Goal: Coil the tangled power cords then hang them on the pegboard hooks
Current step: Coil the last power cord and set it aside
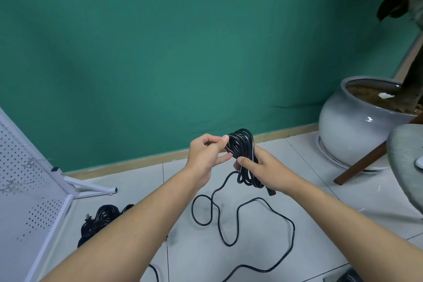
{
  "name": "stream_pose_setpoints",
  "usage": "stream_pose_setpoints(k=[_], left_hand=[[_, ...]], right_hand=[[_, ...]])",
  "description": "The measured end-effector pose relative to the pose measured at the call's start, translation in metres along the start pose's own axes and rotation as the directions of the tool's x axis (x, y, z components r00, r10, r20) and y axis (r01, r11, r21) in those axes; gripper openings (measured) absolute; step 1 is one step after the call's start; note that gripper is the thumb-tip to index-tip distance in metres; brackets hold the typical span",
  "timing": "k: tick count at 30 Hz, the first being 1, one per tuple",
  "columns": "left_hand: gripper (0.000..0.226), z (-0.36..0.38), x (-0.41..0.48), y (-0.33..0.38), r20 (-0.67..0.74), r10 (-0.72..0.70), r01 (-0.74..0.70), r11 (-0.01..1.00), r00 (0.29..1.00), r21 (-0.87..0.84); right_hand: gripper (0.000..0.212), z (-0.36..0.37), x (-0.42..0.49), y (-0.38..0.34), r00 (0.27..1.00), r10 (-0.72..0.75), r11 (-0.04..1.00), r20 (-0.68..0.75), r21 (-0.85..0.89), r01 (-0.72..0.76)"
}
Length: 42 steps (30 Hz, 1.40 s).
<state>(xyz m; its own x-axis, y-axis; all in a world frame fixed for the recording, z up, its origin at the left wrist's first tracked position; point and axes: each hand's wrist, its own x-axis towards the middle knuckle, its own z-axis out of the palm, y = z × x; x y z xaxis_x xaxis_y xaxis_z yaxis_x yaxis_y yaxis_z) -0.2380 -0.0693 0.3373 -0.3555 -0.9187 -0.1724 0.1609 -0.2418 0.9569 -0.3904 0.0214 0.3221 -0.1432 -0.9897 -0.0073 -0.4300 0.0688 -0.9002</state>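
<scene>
A white pot (357, 130) held soil (366, 94) and a plant trunk (412, 80). The left hand (206, 155) pinched and the right hand (263, 167) clasped the half-coiled black cord (242, 144) in mid-air, its tail trailing over the tiles. Another cord bundle (100, 217) lay beside the pegboard (27, 167).

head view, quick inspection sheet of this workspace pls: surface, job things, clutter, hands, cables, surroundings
surface: pale tiled floor; no table in view.
job's things: cord coil held up in both hands; second cord bundle on the floor beside the white pegboard; its visible hooks look bare.
clutter: dark object at the bottom edge, cannot tell what.
grippers: left hand pinches the coil's top; right hand has fingers curled round its middle.
cables: loose tail runs from the coil down in uncoiled loops across the floor.
surroundings: green wall, grey plant pot, chair at right.
</scene>
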Motion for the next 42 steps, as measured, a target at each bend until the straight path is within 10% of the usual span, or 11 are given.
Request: stream_pose_setpoints(k=[8,16,29,35,42], left_hand=[[0.027,-0.013,0.001,-0.013,0.205,-0.092,0.027,0.954,0.974,0.298],[0.031,-0.036,0.007,-0.054,0.501,-0.258,-0.34,0.481,0.826,0.808],[0.027,-0.024,-0.002,-0.06,0.553,-0.339,-0.255,0.627,0.761,0.736],[0.011,-0.03,0.002,-0.053,0.497,-0.291,-0.248,0.601,0.817,0.76],[0.011,-0.047,0.016,-0.017,0.609,0.175,-0.634,0.234,0.773,0.737]], right_hand=[[0.013,-0.004,0.0,-0.006,0.994,0.055,0.99,-0.098,0.137,-0.041],[0.018,-0.012,-0.001,-0.012,0.988,0.053,0.962,-0.147,0.274,-0.011],[0.022,-0.02,-0.001,-0.015,0.967,-0.003,0.976,-0.253,0.21,0.058],[0.019,-0.026,0.001,-0.007,0.963,0.052,0.99,-0.263,0.139,-0.016],[0.017,-0.027,0.005,0.001,0.972,0.117,0.993,-0.205,0.044,-0.111]])
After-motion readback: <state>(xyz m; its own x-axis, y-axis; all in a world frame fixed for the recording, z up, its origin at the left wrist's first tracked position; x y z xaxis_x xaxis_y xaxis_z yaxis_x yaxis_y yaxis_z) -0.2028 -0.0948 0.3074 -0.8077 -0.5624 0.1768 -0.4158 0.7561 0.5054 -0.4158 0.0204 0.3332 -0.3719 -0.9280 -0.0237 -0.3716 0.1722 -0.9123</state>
